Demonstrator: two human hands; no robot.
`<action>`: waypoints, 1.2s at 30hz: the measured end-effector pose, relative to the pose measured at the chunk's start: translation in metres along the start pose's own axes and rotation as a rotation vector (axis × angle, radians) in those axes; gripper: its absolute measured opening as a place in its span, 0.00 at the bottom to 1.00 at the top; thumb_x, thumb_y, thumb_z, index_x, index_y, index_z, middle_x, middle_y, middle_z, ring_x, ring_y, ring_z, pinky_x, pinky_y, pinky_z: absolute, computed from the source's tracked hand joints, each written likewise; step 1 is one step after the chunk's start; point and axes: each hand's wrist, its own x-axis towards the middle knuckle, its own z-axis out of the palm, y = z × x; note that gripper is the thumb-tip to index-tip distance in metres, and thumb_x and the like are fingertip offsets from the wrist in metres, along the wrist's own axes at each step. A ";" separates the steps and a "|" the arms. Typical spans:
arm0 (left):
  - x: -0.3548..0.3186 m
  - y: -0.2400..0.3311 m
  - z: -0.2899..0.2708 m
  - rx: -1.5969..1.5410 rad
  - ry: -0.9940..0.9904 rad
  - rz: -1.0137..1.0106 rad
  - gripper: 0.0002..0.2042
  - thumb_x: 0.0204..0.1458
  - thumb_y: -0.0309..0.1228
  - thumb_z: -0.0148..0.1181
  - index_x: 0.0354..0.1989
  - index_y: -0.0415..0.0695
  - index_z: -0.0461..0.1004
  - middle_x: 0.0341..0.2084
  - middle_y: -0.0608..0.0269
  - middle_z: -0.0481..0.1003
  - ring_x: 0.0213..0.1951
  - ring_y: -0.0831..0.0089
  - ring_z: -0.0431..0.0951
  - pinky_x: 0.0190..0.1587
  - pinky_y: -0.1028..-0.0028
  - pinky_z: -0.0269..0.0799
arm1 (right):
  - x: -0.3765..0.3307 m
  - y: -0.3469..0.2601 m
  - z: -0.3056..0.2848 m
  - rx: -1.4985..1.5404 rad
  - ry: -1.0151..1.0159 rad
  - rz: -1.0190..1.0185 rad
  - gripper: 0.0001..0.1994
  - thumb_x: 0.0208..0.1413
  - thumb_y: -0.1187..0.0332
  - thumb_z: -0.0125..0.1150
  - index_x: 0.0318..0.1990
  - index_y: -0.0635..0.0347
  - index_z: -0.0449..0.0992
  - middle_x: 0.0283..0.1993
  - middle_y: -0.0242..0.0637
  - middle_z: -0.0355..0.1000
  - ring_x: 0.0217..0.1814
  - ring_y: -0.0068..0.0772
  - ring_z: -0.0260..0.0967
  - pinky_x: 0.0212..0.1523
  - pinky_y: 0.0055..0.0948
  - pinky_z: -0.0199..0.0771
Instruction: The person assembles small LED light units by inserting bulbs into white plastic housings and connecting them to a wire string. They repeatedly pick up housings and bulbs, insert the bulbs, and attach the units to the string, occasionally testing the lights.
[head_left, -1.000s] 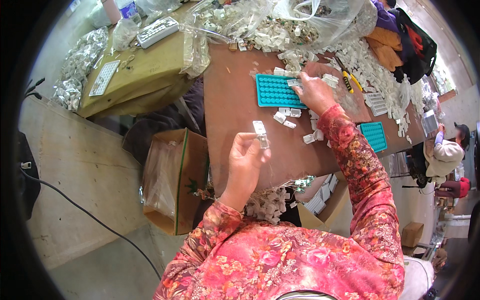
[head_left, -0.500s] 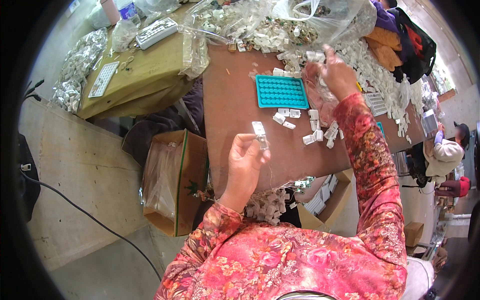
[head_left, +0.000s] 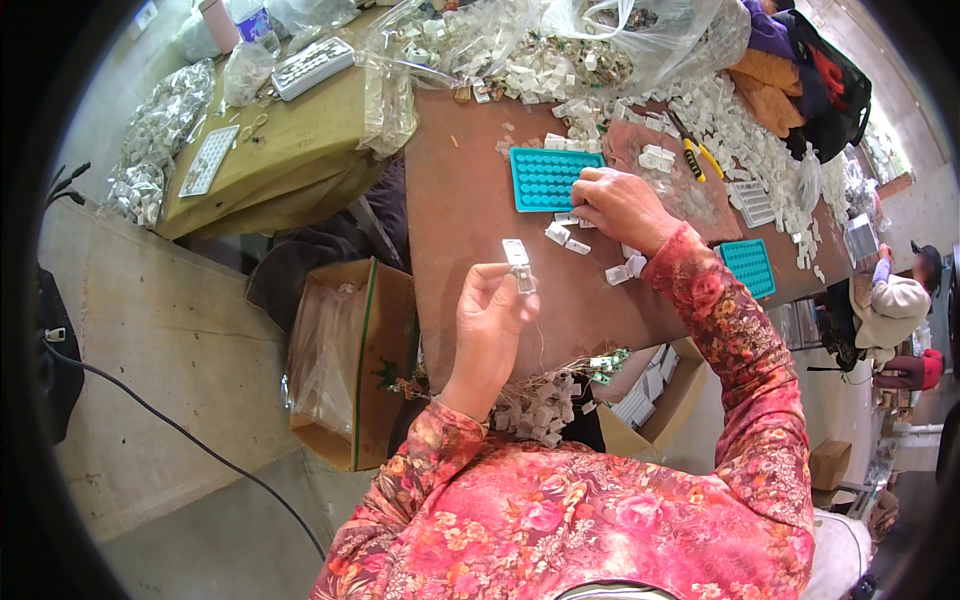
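My left hand (head_left: 485, 318) is raised over the near part of the brown table, its thumb and fingers pinching a small white plastic casing (head_left: 515, 254). A thin wire hangs below that hand. My right hand (head_left: 628, 207) reaches to the right corner of a teal tray (head_left: 540, 182) with rows of small hollows. Its fingers are bent together, and what lies between their tips cannot be made out. Loose white casings (head_left: 557, 233) lie just below the tray, and more (head_left: 626, 271) sit under my right wrist.
Yellow-handled cutters (head_left: 692, 160) lie on a pinkish cloth (head_left: 640, 140) at the right. Another teal tray (head_left: 748, 267) is beside my right forearm. White parts (head_left: 530, 80) and plastic bags pile along the back. A cardboard box (head_left: 385, 370) stands left; a person (head_left: 893, 305) is far right.
My right hand has come down and left from the cloth to the teal tray's corner, uncovering the cutters and the second tray. My left hand stays nearly still with the casing.
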 end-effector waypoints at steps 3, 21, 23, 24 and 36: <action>0.000 -0.001 0.000 -0.011 0.002 0.016 0.07 0.60 0.27 0.53 0.45 0.42 0.67 0.35 0.59 0.73 0.32 0.74 0.70 0.37 0.77 0.67 | 0.004 -0.001 0.001 -0.076 -0.040 -0.014 0.05 0.49 0.67 0.60 0.29 0.57 0.73 0.33 0.38 0.69 0.38 0.45 0.70 0.37 0.41 0.71; 0.000 0.000 -0.001 -0.029 -0.025 0.000 0.07 0.60 0.27 0.53 0.44 0.42 0.67 0.35 0.61 0.73 0.33 0.76 0.71 0.37 0.77 0.69 | 0.002 0.003 -0.014 -0.059 0.113 -0.030 0.03 0.49 0.71 0.54 0.31 0.58 0.69 0.32 0.39 0.68 0.35 0.46 0.70 0.36 0.42 0.70; 0.000 0.000 0.000 -0.013 -0.011 0.003 0.07 0.60 0.26 0.52 0.44 0.42 0.67 0.35 0.61 0.73 0.33 0.76 0.72 0.37 0.77 0.69 | 0.002 0.005 -0.017 -0.055 0.125 -0.029 0.03 0.48 0.71 0.55 0.31 0.59 0.69 0.32 0.39 0.67 0.35 0.47 0.70 0.35 0.43 0.70; 0.000 0.000 0.000 -0.026 -0.014 0.006 0.07 0.60 0.26 0.52 0.44 0.42 0.67 0.35 0.61 0.73 0.33 0.76 0.72 0.37 0.77 0.69 | 0.002 0.005 -0.018 -0.050 0.135 -0.030 0.03 0.48 0.71 0.55 0.30 0.59 0.69 0.32 0.40 0.67 0.35 0.47 0.70 0.35 0.43 0.70; 0.001 -0.001 0.000 -0.027 -0.022 0.006 0.06 0.60 0.26 0.51 0.45 0.42 0.67 0.36 0.61 0.73 0.34 0.76 0.72 0.37 0.78 0.70 | -0.001 0.016 -0.050 0.111 0.263 0.047 0.05 0.51 0.71 0.55 0.34 0.60 0.72 0.35 0.41 0.71 0.37 0.48 0.71 0.37 0.41 0.71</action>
